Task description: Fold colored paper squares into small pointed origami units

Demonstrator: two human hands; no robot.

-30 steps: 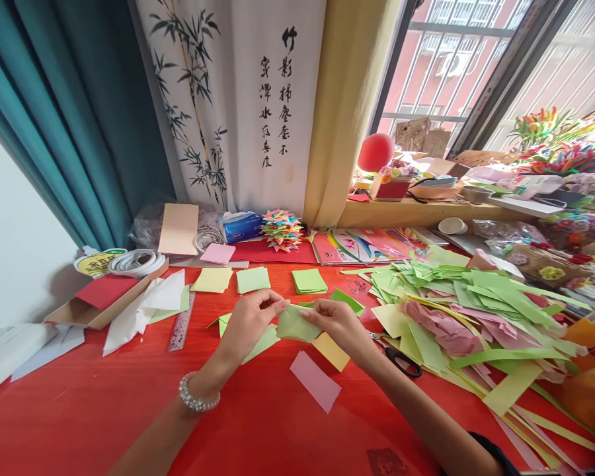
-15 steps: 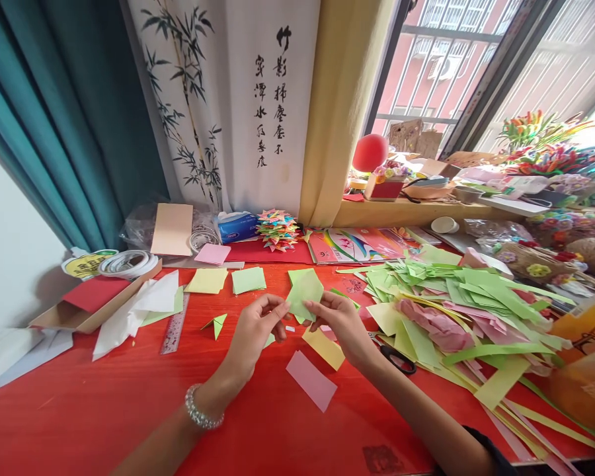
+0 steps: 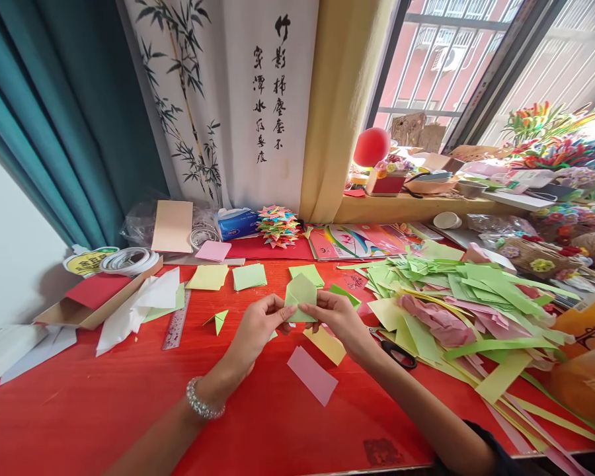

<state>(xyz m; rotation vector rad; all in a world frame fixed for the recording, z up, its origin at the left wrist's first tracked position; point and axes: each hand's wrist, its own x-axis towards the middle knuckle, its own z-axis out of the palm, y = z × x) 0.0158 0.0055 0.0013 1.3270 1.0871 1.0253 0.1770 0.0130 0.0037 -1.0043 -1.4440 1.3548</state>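
A light green piece of paper [image 3: 301,295] with folded top corners, forming a peak, is held above the red table [image 3: 178,423]. My left hand [image 3: 265,320] pinches its lower left side, thumb on the front. On its right side my right hand [image 3: 336,317] grips it the same way. Below my hands lie a yellow paper [image 3: 328,346] and a pink rectangular paper [image 3: 312,375]. Behind the held sheet rests a stack of green paper [image 3: 313,274]. Left of my left hand stands a small folded green paper piece [image 3: 220,321].
Black-handled scissors [image 3: 398,355] lie beside my right forearm, next to a heap of green, yellow and pink paper scraps [image 3: 466,297]. Yellow paper [image 3: 207,277] and pale green paper [image 3: 249,277] stacks sit further back. A ruler [image 3: 176,324] and a cardboard tray [image 3: 94,317] are at left.
The green paper has been turned in my fingers and now shows a centred peak pointing away. Both thumbs have come closer together at its lower part.
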